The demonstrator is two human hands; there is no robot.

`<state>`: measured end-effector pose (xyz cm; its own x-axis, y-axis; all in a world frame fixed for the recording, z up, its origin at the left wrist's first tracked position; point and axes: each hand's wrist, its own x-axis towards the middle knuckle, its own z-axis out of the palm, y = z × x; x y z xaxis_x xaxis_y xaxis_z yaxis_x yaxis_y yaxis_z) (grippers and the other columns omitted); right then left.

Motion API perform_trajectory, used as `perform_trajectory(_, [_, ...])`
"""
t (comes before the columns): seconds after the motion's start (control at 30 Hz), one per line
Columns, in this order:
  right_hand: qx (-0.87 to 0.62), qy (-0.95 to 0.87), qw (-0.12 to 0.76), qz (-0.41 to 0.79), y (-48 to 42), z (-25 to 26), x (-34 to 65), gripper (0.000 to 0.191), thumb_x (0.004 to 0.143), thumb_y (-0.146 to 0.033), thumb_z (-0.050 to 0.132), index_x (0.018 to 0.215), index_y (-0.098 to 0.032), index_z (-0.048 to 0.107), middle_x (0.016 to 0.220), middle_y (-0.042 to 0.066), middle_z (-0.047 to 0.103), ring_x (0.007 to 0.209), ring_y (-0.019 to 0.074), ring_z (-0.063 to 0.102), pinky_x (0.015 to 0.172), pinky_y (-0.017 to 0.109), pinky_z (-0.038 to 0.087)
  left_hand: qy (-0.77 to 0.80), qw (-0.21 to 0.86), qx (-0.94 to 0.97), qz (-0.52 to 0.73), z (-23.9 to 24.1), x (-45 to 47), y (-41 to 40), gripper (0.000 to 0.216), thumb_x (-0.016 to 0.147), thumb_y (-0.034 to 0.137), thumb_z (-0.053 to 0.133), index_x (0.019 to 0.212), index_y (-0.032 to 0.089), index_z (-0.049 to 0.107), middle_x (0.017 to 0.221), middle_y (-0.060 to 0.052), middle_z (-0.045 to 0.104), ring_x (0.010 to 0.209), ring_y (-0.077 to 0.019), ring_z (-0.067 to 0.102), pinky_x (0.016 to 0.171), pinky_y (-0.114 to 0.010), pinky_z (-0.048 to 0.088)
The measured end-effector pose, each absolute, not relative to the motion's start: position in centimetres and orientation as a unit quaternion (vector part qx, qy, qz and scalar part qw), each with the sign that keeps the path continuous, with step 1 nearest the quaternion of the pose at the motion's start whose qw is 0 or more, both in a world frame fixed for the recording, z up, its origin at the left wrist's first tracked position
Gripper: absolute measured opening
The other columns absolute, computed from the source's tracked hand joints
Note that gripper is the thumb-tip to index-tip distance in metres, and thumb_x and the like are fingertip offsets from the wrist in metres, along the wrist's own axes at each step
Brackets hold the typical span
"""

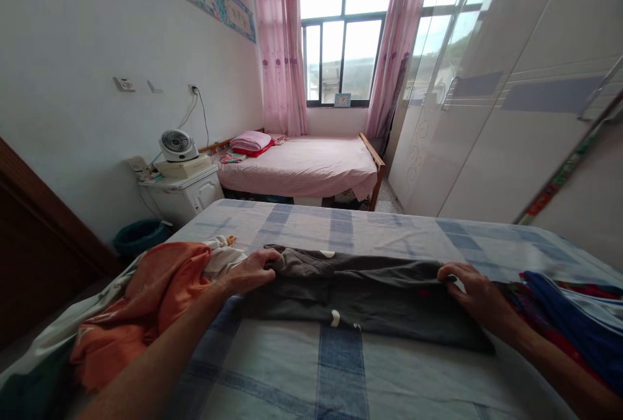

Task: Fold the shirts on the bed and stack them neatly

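A dark grey garment (360, 300) lies folded lengthwise across a bed with a blue and white checked sheet (341, 368). My left hand (250, 271) pinches the garment's left end, fingers closed on the fabric. My right hand (470, 290) grips its right end, fingers curled over the folded edge. An orange garment (150, 296) with a white piece lies heaped just left of my left hand. A pile of blue and red striped clothes (569, 316) sits right of my right hand.
Beyond this bed stands a second bed with a pink sheet (302, 163) and folded pink bedding. A white nightstand (182, 193) carries a small fan. A teal bin (139, 235) is on the floor. A white wardrobe (487, 115) lines the right wall.
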<state>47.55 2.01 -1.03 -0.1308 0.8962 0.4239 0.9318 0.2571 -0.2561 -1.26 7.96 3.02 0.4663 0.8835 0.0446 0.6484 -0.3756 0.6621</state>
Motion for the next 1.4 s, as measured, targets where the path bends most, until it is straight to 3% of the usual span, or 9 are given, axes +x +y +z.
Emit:
perform_trajectory(0.13, [-0.611, -0.755, 0.234, -0.028, 1.3, 0.0, 47.0, 0.016, 0.066, -0.020, 0.045, 0.074, -0.024, 0.058, 0.088, 0.004, 0.065, 0.094, 0.0232, 0.059, 0.083, 0.035, 0.044, 0.511, 0.299, 0.779, 0.206, 3.7, -0.3, 7.5, 0.030, 0.073, 0.036, 0.050, 0.087, 0.016, 0.067, 0.088, -0.003, 0.064, 0.085, -0.0210, 0.056, 0.076, -0.027, 0.043])
perform_trajectory(0.33, [-0.658, -0.711, 0.246, 0.036, 0.4, 1.4, 46.9, 0.023, 0.075, -0.032, 0.043, 0.083, -0.024, 0.063, 0.095, 0.004, 0.066, 0.090, 0.0217, 0.060, 0.083, 0.033, 0.044, 0.523, 0.264, 0.773, 0.245, 3.2, -0.2, 8.3, 0.038, 0.079, 0.045, 0.043, 0.074, 0.016, 0.067, 0.071, -0.002, 0.064, 0.072, -0.0191, 0.058, 0.068, -0.025, 0.043])
perform_trajectory(0.5, [-0.716, -0.646, 0.265, -0.007, 3.0, 0.2, 48.0, 0.040, 0.080, -0.044, 0.037, 0.093, -0.018, 0.065, 0.103, 0.011, 0.064, 0.099, 0.0250, 0.057, 0.090, 0.038, 0.040, 0.578, 0.146, 0.763, 0.251, 3.1, -0.4, 12.1, 0.039, 0.075, 0.040, 0.046, 0.098, 0.017, 0.068, 0.103, -0.007, 0.067, 0.097, -0.0226, 0.058, 0.088, -0.029, 0.041])
perform_trajectory(0.73, [-0.729, -0.646, 0.228, 0.006, 6.1, -2.0, 47.6, 0.029, 0.079, -0.040, 0.041, 0.085, -0.021, 0.063, 0.104, 0.008, 0.062, 0.102, 0.0236, 0.055, 0.084, 0.036, 0.042, 0.563, 0.147, 0.793, 0.181, 1.4, -0.8, 14.4, 0.022, 0.070, 0.036, 0.053, 0.071, 0.020, 0.068, 0.075, -0.002, 0.067, 0.077, -0.0184, 0.060, 0.072, -0.024, 0.045])
perform_trajectory(0.93, [-0.782, -0.587, 0.207, -0.020, 6.3, -2.7, 47.7, 0.029, 0.078, -0.040, 0.043, 0.086, -0.020, 0.061, 0.109, 0.011, 0.060, 0.103, 0.0278, 0.054, 0.080, 0.041, 0.043, 0.616, 0.060, 0.759, 0.203, -0.1, -0.2, 13.9, 0.020, 0.077, 0.030, 0.047, 0.072, 0.018, 0.063, 0.086, -0.007, 0.063, 0.087, -0.0217, 0.057, 0.081, -0.029, 0.042])
perform_trajectory(1.07, [-0.780, -0.585, 0.209, -0.077, 5.4, -1.8, 46.7, 0.035, 0.080, -0.036, 0.038, 0.102, -0.016, 0.058, 0.112, 0.015, 0.057, 0.107, 0.0309, 0.051, 0.081, 0.045, 0.043, 0.641, 0.001, 0.734, 0.225, 1.0, 0.3, 11.8, 0.021, 0.080, 0.030, 0.046, 0.086, 0.017, 0.062, 0.097, -0.011, 0.061, 0.097, -0.0252, 0.054, 0.086, -0.032, 0.039])
perform_trajectory(1.17, [-0.718, -0.640, 0.261, -0.080, 4.6, -0.2, 43.8, 0.035, 0.082, -0.033, 0.038, 0.107, -0.016, 0.057, 0.114, 0.014, 0.057, 0.110, 0.0289, 0.050, 0.088, 0.043, 0.041, 0.644, 0.053, 0.736, 0.202, 2.8, 0.6, 9.6, 0.035, 0.086, 0.043, 0.037, 0.081, 0.019, 0.063, 0.081, -0.008, 0.064, 0.083, -0.0228, 0.060, 0.075, -0.029, 0.041])
perform_trajectory(1.23, [-0.668, -0.685, 0.289, -0.007, 4.2, 1.0, 40.6, 0.033, 0.083, -0.034, 0.040, 0.105, -0.017, 0.059, 0.109, 0.011, 0.060, 0.104, 0.0247, 0.054, 0.091, 0.039, 0.040, 0.627, 0.129, 0.746, 0.185, 3.4, 0.8, 8.5, 0.044, 0.086, 0.051, 0.035, 0.079, 0.020, 0.064, 0.072, -0.005, 0.065, 0.073, -0.0209, 0.061, 0.068, -0.027, 0.040])
perform_trajectory(1.4, [-0.584, -0.758, 0.259, 0.136, 3.9, 2.5, 30.9, 0.033, 0.086, -0.043, 0.043, 0.093, -0.021, 0.068, 0.098, 0.007, 0.064, 0.096, 0.0208, 0.055, 0.087, 0.034, 0.040, 0.629, 0.210, 0.711, 0.236, 2.4, 1.4, 8.8, 0.043, 0.070, 0.051, 0.056, 0.091, 0.015, 0.066, 0.075, -0.006, 0.066, 0.073, -0.0222, 0.060, 0.066, -0.028, 0.040])
